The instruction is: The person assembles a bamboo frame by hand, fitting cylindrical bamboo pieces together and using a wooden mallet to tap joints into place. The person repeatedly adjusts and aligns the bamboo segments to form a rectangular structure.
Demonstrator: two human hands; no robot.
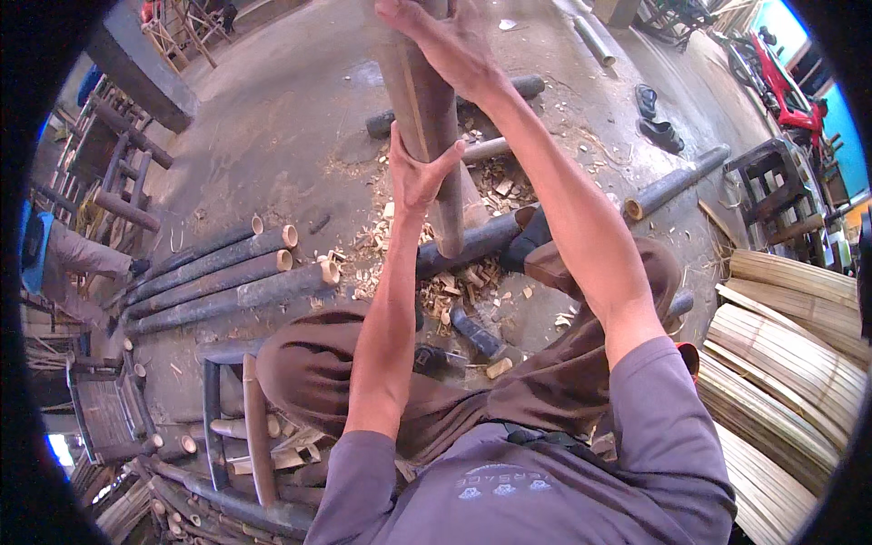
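My left hand point(422, 177) cups the bamboo pole point(425, 100) between spread thumb and fingers partway down, while my right hand point(450, 53) wraps it higher up, near the top edge of my view, probably because two spaced grips keep so long a piece steady. The pole slants steeply out in front of my folded legs point(509, 400), its lower end by a dark pole point(481, 239) among wood chips point(371, 243), though I cannot tell whether they touch. Four more poles point(227, 300) lie side by side on my left, seemingly kept clear of my knees.
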